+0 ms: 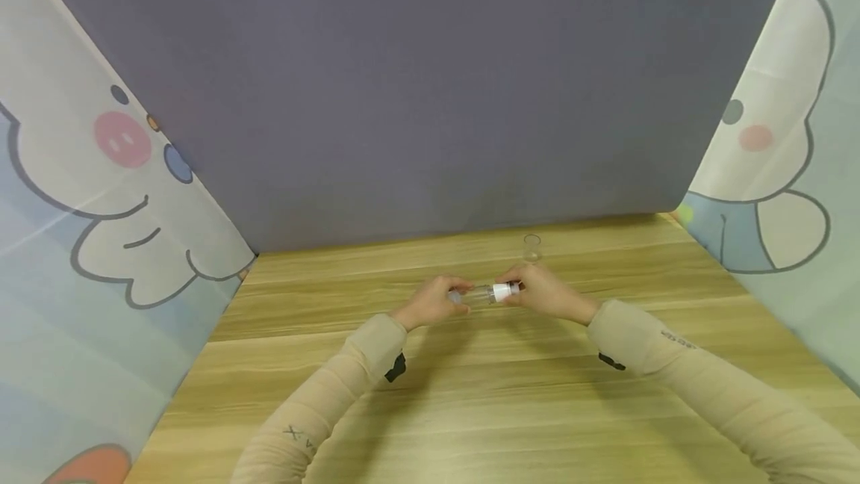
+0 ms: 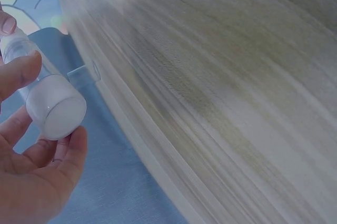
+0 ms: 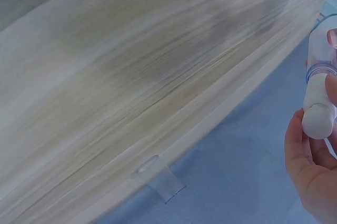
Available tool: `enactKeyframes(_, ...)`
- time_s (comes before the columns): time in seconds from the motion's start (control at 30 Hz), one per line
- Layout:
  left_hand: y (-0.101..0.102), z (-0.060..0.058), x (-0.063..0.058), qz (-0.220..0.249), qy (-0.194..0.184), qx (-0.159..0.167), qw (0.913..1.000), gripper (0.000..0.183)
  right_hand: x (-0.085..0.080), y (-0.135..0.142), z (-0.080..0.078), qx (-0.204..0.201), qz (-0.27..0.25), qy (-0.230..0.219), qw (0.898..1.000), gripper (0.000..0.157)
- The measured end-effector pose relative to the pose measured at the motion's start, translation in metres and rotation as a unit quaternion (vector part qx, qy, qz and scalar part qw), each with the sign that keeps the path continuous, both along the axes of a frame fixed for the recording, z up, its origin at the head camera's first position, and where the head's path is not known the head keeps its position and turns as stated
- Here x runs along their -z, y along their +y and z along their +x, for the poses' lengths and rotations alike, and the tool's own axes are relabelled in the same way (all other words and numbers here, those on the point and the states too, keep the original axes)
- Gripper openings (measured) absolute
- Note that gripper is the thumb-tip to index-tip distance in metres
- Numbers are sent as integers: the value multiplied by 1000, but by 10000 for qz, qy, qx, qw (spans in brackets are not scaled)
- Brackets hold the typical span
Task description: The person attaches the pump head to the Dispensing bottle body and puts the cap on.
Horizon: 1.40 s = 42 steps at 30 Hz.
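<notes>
Between the two hands a small clear bottle (image 1: 480,293) with white end parts lies sideways above the table. My left hand (image 1: 437,301) holds its left end between thumb and fingers; the round white base (image 2: 66,116) shows in the left wrist view. The white collar (image 1: 502,291) at the other end is gripped by my right hand (image 1: 540,293). In the right wrist view a rounded white tip (image 3: 318,122) points out past the right fingers. Behind the right hand, a clear cap (image 1: 532,248) stands on the table.
The wood-grain table (image 1: 457,402) stretches beneath both arms. A grey panel (image 1: 430,95) rises along its back edge. Cloth walls with cartoon figures flank it, the left wall (image 1: 54,267) and the right wall (image 1: 799,305).
</notes>
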State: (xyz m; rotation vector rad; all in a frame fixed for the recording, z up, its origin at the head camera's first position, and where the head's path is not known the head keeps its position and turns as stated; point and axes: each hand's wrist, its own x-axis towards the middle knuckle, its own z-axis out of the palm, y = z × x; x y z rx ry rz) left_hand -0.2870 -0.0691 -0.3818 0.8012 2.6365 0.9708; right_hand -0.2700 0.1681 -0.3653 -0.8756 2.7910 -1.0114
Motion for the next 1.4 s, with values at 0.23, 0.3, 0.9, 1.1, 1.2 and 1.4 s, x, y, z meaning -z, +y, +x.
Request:
enactKeyframes(0.23,2,-4,-2,-37,50,-12,10000,45,0,2,-3,-1,-57,26,10000,33)
enactKeyframes(0.3,3,-4,-3,-31,59,8,10000,45,0,2,-3,41,-49,69,10000,30)
enactKeyframes(0.9,-1,-6,-2,8,217,-41,9998,44,5,1,-8,-148,-355,78,9992,28)
enactKeyframes(1.1,2,-6,-5,33,159,-82,9998,44,4,4,-7,-125,-386,-41,9992,31)
enactKeyframes(1.2,1,-5,-6,39,126,-126,9998,45,3,3,-7,-64,-350,-126,9993,34)
enactKeyframes(1.4,0,-2,-6,47,204,-143,9997,45,3,4,-6,-82,-333,-214,9992,36)
